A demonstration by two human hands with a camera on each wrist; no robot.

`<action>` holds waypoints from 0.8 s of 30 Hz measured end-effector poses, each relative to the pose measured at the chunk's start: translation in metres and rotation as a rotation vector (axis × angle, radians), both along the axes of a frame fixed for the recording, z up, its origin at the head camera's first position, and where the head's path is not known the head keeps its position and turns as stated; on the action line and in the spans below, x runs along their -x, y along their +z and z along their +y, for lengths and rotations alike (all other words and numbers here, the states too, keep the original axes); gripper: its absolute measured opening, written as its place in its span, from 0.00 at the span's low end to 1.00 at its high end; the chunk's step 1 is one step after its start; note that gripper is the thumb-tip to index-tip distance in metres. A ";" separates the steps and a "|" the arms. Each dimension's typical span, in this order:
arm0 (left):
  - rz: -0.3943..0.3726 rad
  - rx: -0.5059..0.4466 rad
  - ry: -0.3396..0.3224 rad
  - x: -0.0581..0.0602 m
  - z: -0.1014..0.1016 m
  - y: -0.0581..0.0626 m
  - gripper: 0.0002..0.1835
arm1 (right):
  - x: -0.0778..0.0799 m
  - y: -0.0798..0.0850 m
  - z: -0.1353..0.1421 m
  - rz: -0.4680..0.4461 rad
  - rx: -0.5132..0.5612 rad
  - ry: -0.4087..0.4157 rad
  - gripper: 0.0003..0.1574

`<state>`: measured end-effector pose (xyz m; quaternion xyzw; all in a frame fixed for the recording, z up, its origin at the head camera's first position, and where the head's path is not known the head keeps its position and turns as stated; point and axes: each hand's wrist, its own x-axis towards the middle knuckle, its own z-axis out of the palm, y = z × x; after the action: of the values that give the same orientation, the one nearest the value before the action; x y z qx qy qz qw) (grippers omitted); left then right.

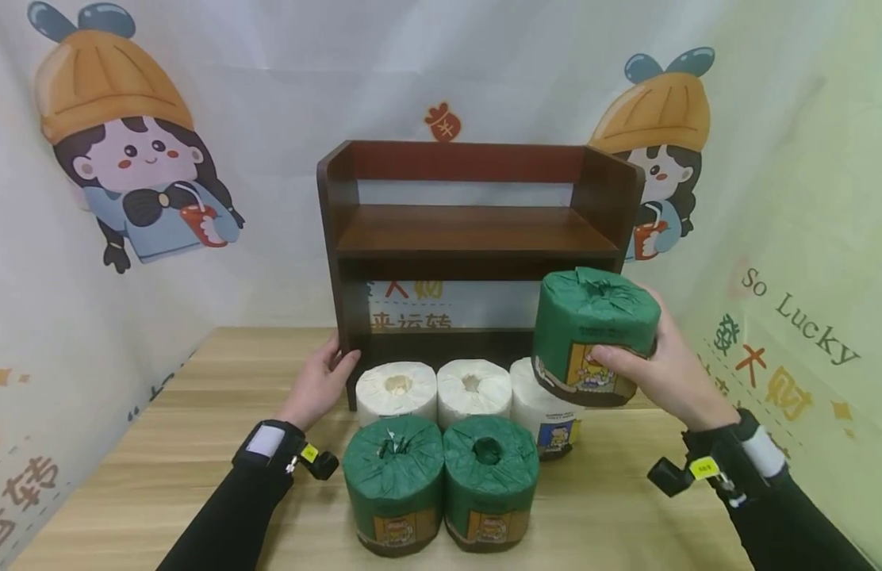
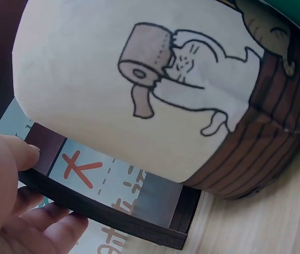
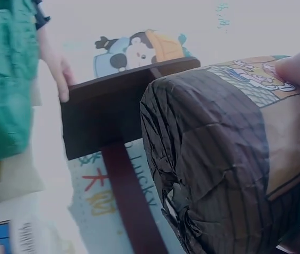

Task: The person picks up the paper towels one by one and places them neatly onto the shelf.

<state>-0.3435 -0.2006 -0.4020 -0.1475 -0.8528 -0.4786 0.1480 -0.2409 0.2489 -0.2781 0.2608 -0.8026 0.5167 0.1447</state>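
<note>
My right hand [image 1: 669, 373] grips a green paper-wrapped toilet roll [image 1: 591, 317], thumb across its printed front, raised off the table at the shelf's right side. In the right wrist view, the crumpled brown base of that toilet roll [image 3: 208, 164] shows. With thumb and fingers on either side, my left hand [image 1: 318, 381] holds the left side panel [image 2: 107, 211] of the dark wooden shelf [image 1: 477, 234]. White toilet rolls [image 1: 473, 388] stand in a row before the shelf, the rightmost partly hidden. Two green toilet rolls [image 1: 393, 484] stand in front of them.
A pale wood-grain table [image 1: 270, 357] carries the shelf and rolls. Behind hangs a white cloth backdrop [image 1: 270, 79] with cartoon prints and lettering, which continues along both sides. The shelf has an upper board [image 1: 477, 228] and an open lower compartment.
</note>
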 end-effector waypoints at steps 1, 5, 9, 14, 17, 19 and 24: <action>0.006 -0.001 0.004 0.000 -0.001 0.001 0.29 | 0.004 0.006 -0.002 0.003 0.008 0.003 0.48; 0.014 0.011 0.018 0.000 -0.002 0.002 0.29 | 0.015 0.024 -0.011 0.024 0.032 -0.011 0.44; -0.006 0.027 0.025 -0.003 -0.001 0.001 0.29 | 0.023 0.036 -0.016 0.047 0.035 -0.045 0.42; -0.003 0.036 0.029 -0.002 -0.001 0.001 0.29 | 0.032 0.050 -0.018 0.086 0.088 -0.041 0.39; 0.005 0.041 0.028 0.000 -0.001 0.003 0.29 | 0.035 0.058 -0.017 0.097 0.100 -0.078 0.39; 0.006 0.042 0.022 0.000 0.000 0.004 0.29 | 0.037 0.063 -0.017 0.094 0.096 -0.105 0.39; -0.002 0.043 0.022 -0.002 0.001 0.004 0.29 | 0.045 0.073 -0.020 0.118 0.097 -0.124 0.39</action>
<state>-0.3418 -0.1999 -0.3978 -0.1407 -0.8645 -0.4588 0.1493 -0.2856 0.2290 -0.2055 0.2334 -0.7812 0.5288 0.2358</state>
